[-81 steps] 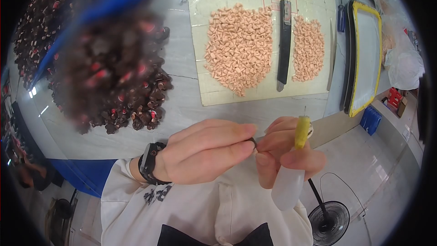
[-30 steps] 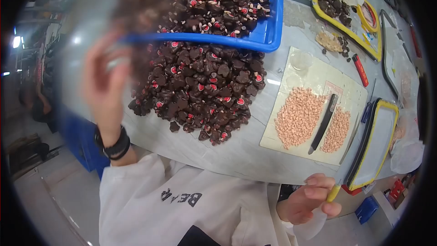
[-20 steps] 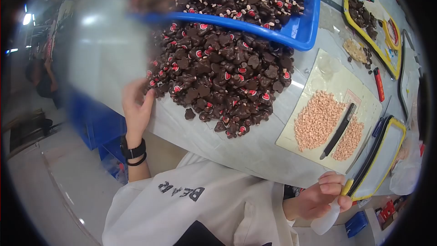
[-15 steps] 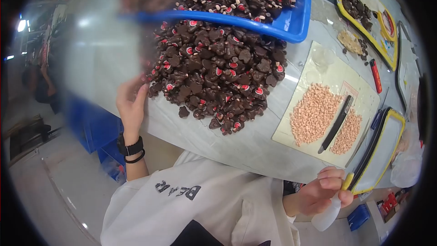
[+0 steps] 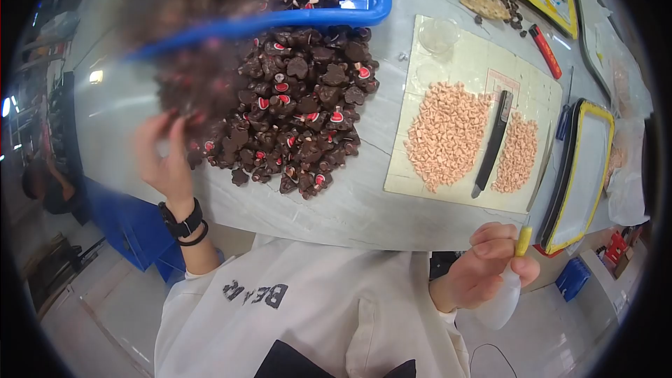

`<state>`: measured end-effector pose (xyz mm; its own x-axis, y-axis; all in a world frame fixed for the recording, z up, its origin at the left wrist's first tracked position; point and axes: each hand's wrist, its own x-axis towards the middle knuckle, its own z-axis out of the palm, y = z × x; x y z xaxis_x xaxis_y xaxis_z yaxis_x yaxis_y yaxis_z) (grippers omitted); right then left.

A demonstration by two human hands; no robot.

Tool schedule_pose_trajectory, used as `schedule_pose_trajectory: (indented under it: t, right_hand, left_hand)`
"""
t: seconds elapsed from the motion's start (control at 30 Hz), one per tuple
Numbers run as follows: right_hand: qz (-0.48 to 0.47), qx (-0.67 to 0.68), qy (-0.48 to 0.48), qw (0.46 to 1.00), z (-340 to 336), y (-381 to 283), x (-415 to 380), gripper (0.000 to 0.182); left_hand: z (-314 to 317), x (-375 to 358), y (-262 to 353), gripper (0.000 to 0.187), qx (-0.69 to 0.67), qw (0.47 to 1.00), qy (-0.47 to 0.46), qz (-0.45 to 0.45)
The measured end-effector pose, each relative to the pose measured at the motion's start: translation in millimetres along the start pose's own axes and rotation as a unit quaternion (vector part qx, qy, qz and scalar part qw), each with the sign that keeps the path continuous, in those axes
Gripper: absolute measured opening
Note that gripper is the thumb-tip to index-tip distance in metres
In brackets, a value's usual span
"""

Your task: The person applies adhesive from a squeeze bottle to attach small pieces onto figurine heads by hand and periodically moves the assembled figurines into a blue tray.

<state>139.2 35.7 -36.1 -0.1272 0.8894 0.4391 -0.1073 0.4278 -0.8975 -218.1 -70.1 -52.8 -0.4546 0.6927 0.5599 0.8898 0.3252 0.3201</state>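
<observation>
Tray (image 5: 318,17): blue plastic, glossy. Pieces (image 5: 297,67): dark, smooth, low sheen. Chips (image 5: 444,136): pale, matt. Tabletop (image 5: 280,213): smooth, glossy, marble-like. Bottle (image 5: 502,302): translucent, smooth, looks plastic. Top (image 5: 308,276): matt cloth, printed. Bag (image 5: 628,199): thin, crinkled plastic.

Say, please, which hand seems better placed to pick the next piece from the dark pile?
Probably the left: the left hand is at the edge of the dark pile, while the right hand is farther away, occupied with the yellow-tipped bottle.
</observation>
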Motion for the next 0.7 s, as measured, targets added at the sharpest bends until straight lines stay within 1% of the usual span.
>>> schedule_pose_trajectory:
  t: [0.03,0.07,0.1,0.17,0.2,0.23,0.27,0.3,0.33,0.37,0.4,0.47,0.5,0.53,0.57,0.6,0.63,0.7]
  right_hand:
    - [0.000,-0.003,0.002,1.000,-1,0,0,0.032]
    - [0.000,-0.004,0.001,1.000,-2,0,-1,0.033]
    - [-0.002,-0.005,0.001,1.000,-2,0,-1,0.033]
    - [0.001,-0.018,0.008,1.000,-2,0,-2,0.033]
    - [0.005,-0.028,0.012,1.000,-2,1,-2,0.033]
    - [0.006,-0.032,0.014,0.999,-2,2,-2,0.033]
    - [-0.010,-0.028,0.013,0.999,-2,2,-3,0.033]
    - [-0.026,-0.025,0.010,0.999,-2,1,-3,0.033]
    - [-0.023,-0.030,0.008,0.999,0,1,-2,0.033]
    - [-0.047,-0.005,-0.024,0.999,5,1,-1,0.034]
    - [-0.071,0.021,-0.056,0.996,10,2,1,0.035]
    - [-0.085,0.044,-0.062,0.993,20,-3,8,0.041]
    - [-0.084,0.046,-0.066,0.993,24,-8,10,0.043]
    - [-0.085,0.049,-0.040,0.994,27,-13,8,0.047]
    - [-0.081,0.039,-0.037,0.995,25,-14,5,0.047]
    - [-0.069,0.066,-0.035,0.995,23,-13,2,0.053]
    - [-0.056,0.095,-0.034,0.993,21,-13,0,0.060]
    - [-0.049,0.086,-0.024,0.995,20,-12,-2,0.061]
  left_hand:
    - [3,3,1,0.017,0.035,0.999,0.005,-0.006]
    - [6,7,0,0.014,0.033,0.999,0.018,0.003]
    - [7,11,1,0.014,0.029,0.999,0.017,0.006]
    - [9,16,4,0.015,0.004,0.999,0.049,0.007]
    - [8,17,11,0.017,-0.015,0.998,0.055,-0.017]
    - [3,19,28,0.018,-0.117,0.987,0.055,-0.090]
    - [-3,18,51,0.019,-0.217,0.961,0.052,-0.164]
    - [-8,14,73,0.023,-0.412,0.889,0.010,-0.201]
    - [-3,13,98,0.020,-0.555,0.807,-0.106,-0.169]
    - [3,11,117,0.018,-0.677,0.691,-0.216,-0.130]
    - [8,9,123,0.030,-0.724,0.552,-0.377,-0.170]
    - [13,9,166,0.044,-0.713,0.380,-0.468,-0.358]
    - [17,9,173,0.044,-0.714,0.372,-0.474,-0.358]
    - [20,7,180,0.048,-0.705,0.367,-0.498,-0.346]
    - [22,6,184,0.051,-0.697,0.363,-0.521,-0.333]
    - [21,8,185,0.046,-0.705,0.304,-0.519,-0.375]
    - [23,5,186,0.046,-0.705,0.296,-0.523,-0.376]
    - [30,-5,185,0.039,-0.743,0.334,-0.487,-0.317]
